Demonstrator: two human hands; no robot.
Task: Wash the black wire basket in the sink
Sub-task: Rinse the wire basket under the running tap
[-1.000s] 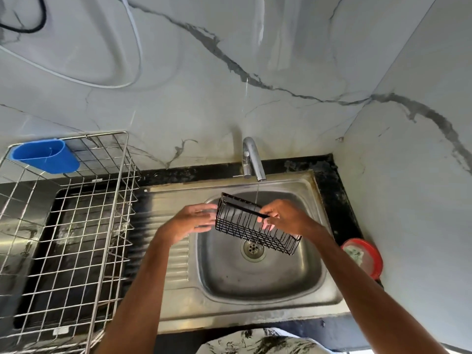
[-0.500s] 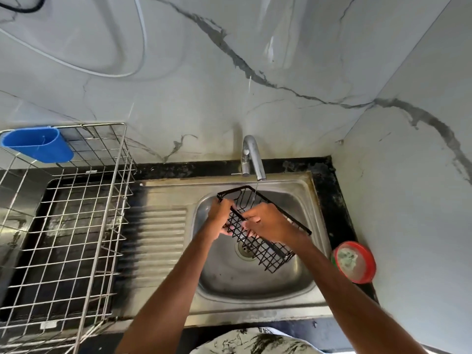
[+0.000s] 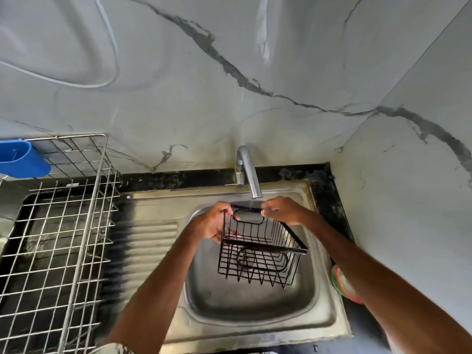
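Observation:
The black wire basket (image 3: 258,254) hangs over the steel sink (image 3: 255,312), its far rim just below the tap (image 3: 249,175). It is tilted, with the open top facing me. My left hand (image 3: 212,223) grips the far left corner of the rim, fingers curled round the wire. My right hand (image 3: 283,209) pinches the far rim near its right corner. Whether water runs from the spout I cannot tell.
A tall steel wire dish rack (image 3: 58,238) with a blue plastic holder (image 3: 20,158) fills the left counter, next to the ribbed drainboard (image 3: 150,238). A red-rimmed round tub (image 3: 343,287) sits right of the sink, partly behind my right arm. Marble walls close the back and right.
The basket has been turned in my hands and lifted toward the tap, so its opening now faces me. Both hands shifted their hold to the far rim.

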